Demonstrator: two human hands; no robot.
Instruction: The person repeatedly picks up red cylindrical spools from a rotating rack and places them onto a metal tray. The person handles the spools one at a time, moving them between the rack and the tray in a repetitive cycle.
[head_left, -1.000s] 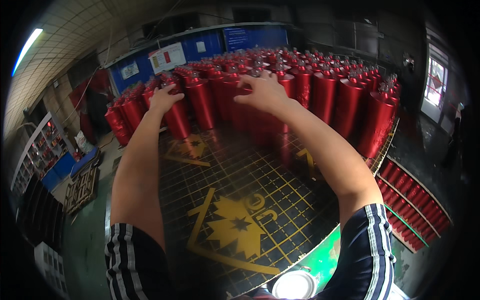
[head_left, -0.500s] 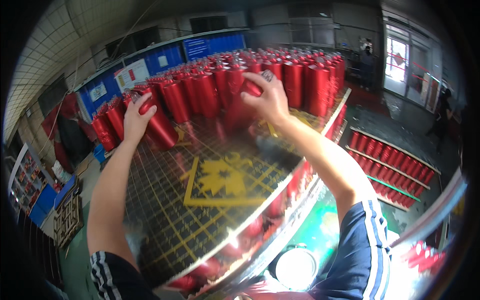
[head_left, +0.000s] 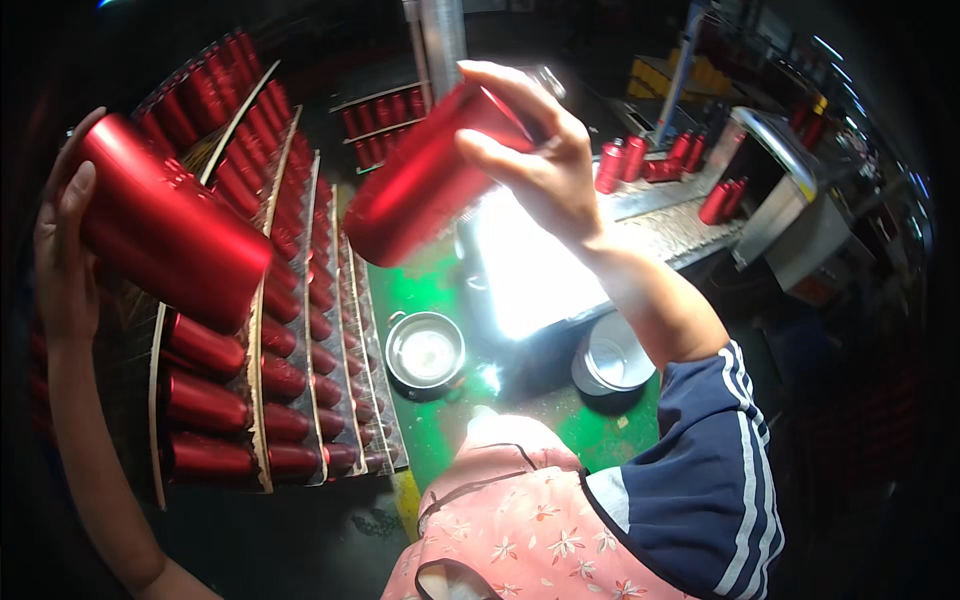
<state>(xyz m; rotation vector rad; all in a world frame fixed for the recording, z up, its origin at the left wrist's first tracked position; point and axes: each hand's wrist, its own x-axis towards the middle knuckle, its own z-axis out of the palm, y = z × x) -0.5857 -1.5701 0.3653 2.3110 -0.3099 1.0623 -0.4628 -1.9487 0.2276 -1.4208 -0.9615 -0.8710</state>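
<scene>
My left hand (head_left: 66,240) grips the top end of a shiny red metal bottle (head_left: 180,225), which tilts with its base down to the right. In my right hand (head_left: 545,155) is a second red bottle (head_left: 430,180), its base pointing down to the left. A bit of metal shows by the fingers at its top end. Both bottles are held up in the air, apart from each other, and faint raised decoration marks their sides. The fingers wrap round the tops, so the necks are mostly hidden.
At left stands a stack of boards (head_left: 262,400) with rows of red bottles between them. A metal basin (head_left: 426,350) and a white bucket (head_left: 612,355) sit on the green floor. Further right, more red bottles (head_left: 633,158) stand on a bench (head_left: 690,228) under bright glare.
The view has swung right, from the bottle-covered patterned board to the bench and basin. Both bottles have been lifted off that board and come along in my hands.
</scene>
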